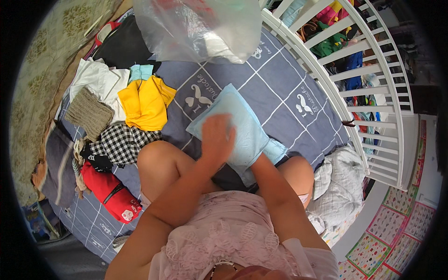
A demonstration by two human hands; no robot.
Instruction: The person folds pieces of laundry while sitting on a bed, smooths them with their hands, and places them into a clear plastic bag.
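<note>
A light blue cloth item (241, 122), soft and roughly square, lies spread over my lap and the bedsheet. My left hand (217, 134), slightly blurred, is over its left part, thumb apart from the fingers and nothing gripped. My right forearm (267, 175) reaches the cloth's lower edge, where my right hand disappears inside or beneath it; its fingers are hidden. Another light blue piece (274, 150) shows beside that wrist. To the left lie a yellow garment (148, 103), a black-and-white checked cloth (122, 141), a brown knitted piece (89, 113) and white clothing (96, 78).
A translucent plastic bag (199, 31) stands at the far edge of view. Black fabric (122, 43) lies left of it. A red garment (108, 190) rests by my left knee, a crumpled grey-white cloth (337, 185) beyond my right knee. White crib rails (367, 92) border the right side.
</note>
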